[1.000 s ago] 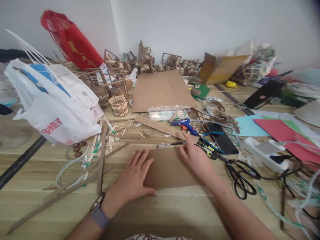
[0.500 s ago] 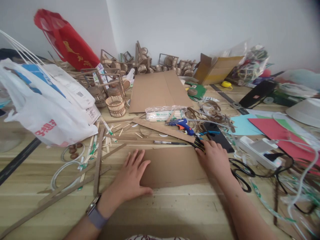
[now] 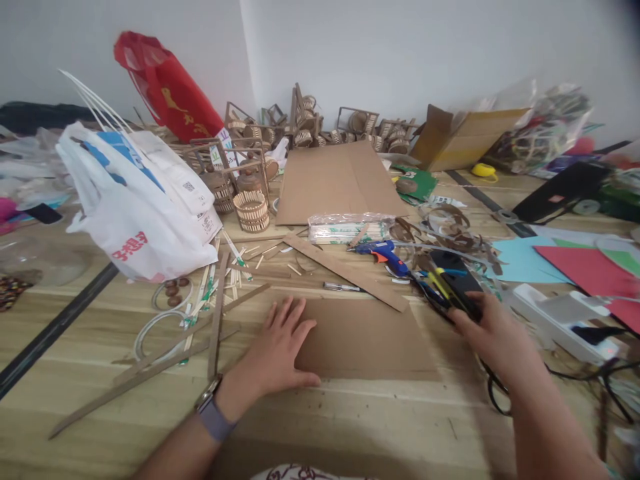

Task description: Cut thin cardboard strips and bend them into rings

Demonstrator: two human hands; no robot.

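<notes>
A rectangular piece of brown cardboard (image 3: 367, 343) lies flat on the wooden table in front of me. My left hand (image 3: 275, 347) rests on its left edge with the fingers spread. Beyond the cardboard's right side, my right hand (image 3: 493, 330) is closed around a black-and-yellow utility knife (image 3: 444, 285), slightly blurred. A long cardboard strip (image 3: 350, 273) slants down to the cardboard's far edge, beside a pen (image 3: 342, 287). The blue glue gun (image 3: 387, 255) lies farther back. Scissors (image 3: 496, 400) are mostly hidden under my right hand and forearm.
A larger cardboard sheet (image 3: 340, 180) lies at the back, near small woven baskets (image 3: 251, 212). White plastic bag (image 3: 135, 227) and thin wooden strips (image 3: 217, 313) are at left. A power strip (image 3: 563, 320), coloured paper (image 3: 580, 273) and a dark phone (image 3: 453, 263) lie at right.
My right hand has moved right, off the cardboard, carrying the utility knife away from the strip's end. My left hand stays on the cardboard. The view has turned slightly left.
</notes>
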